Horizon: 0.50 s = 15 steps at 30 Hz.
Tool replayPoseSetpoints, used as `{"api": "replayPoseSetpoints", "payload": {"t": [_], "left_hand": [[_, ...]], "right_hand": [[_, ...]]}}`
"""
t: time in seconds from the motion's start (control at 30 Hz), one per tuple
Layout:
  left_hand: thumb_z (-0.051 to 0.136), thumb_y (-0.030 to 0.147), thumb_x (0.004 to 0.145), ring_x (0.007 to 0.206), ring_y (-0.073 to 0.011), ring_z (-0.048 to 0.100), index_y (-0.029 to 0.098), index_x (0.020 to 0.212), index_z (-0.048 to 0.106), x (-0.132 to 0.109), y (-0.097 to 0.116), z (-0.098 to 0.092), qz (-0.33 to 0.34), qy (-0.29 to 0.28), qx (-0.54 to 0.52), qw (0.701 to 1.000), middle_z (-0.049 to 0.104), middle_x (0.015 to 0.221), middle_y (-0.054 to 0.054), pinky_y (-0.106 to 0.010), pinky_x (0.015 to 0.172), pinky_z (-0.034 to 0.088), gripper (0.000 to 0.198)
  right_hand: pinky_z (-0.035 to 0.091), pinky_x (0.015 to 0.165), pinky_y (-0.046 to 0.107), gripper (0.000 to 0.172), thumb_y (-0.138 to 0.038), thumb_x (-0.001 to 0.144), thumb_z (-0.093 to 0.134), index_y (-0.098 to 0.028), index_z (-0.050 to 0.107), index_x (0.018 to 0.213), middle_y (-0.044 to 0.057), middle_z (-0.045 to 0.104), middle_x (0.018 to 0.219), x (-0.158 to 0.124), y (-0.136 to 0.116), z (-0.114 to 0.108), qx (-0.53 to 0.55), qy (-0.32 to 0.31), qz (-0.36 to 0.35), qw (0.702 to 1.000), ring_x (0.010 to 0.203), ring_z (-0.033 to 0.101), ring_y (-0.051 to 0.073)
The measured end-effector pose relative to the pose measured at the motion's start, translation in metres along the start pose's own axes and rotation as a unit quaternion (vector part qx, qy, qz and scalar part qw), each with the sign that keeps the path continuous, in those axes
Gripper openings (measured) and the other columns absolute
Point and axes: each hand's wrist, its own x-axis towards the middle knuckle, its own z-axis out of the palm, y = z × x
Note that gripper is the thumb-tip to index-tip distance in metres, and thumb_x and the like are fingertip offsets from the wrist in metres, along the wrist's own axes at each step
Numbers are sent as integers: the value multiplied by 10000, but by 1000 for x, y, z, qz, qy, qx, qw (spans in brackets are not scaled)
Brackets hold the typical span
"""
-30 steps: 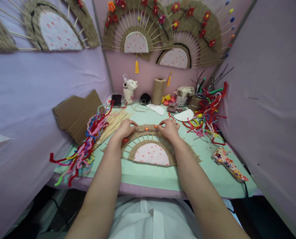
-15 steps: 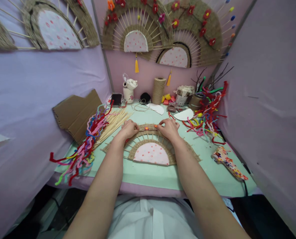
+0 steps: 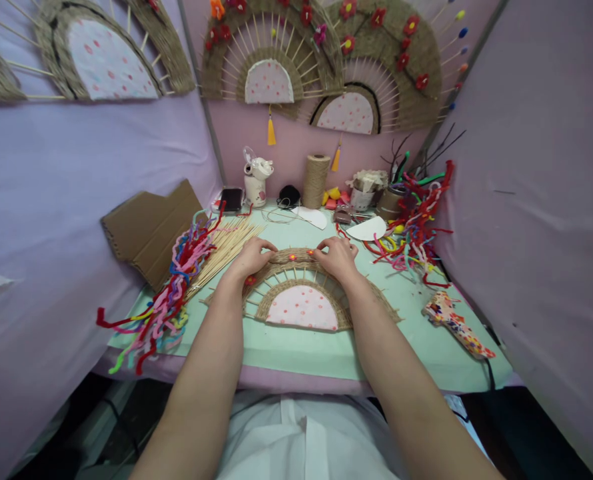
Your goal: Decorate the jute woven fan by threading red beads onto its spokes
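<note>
A half-round twine-woven fan (image 3: 275, 292) lies on the table in front of me, its thin sticks spread like rays around a white centre with pink dots (image 3: 302, 308). My left hand (image 3: 254, 257) is closed on the fan's upper left rim, thumb and fingers close together. At the top of the rim, my right hand (image 3: 337, 257) pinches a small orange flower (image 3: 310, 253) against the twine. Another orange-red flower (image 3: 292, 257) sits on the band between my hands. A red flower (image 3: 250, 281) shows beside my left wrist. My right forearm hides part of the fan's right side.
Pipe cleaners (image 3: 176, 280) and bamboo sticks (image 3: 226, 250) lie at left by cardboard (image 3: 151, 227). A patterned glue gun (image 3: 459, 325) with a cord rests at right. Behind stand a twine spool (image 3: 316, 181) and more pipe cleaners (image 3: 421, 220). Finished fans (image 3: 269, 80) hang on the wall.
My left hand has shifted slightly left along the rim, and the red flower by its wrist shows more. The right hand stays at the small orange flower. The view has moved slightly.
</note>
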Motion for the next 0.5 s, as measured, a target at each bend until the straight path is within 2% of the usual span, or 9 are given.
{"api": "replayPoseSetpoints", "payload": {"t": [0.23, 0.5], "left_hand": [[617, 293, 749, 1056, -274, 525, 234, 815, 754, 1, 9, 16, -31, -15, 64, 997, 621, 976, -94, -403, 973, 397, 163], [615, 300, 759, 1073, -277, 502, 237, 839, 738, 0, 18, 17, -42, -50, 101, 993, 601, 1012, -80, -376, 931, 401, 160]], "right_hand": [[253, 913, 431, 189, -342, 787, 575, -230, 726, 810, 73, 668, 1041, 0, 0, 0, 9, -2, -1, 1000, 1092, 468, 282], [251, 920, 434, 193, -342, 780, 570, -227, 723, 807, 76, 661, 1044, -1, -1, -1, 9, -2, 1, 1000, 1086, 463, 276]]}}
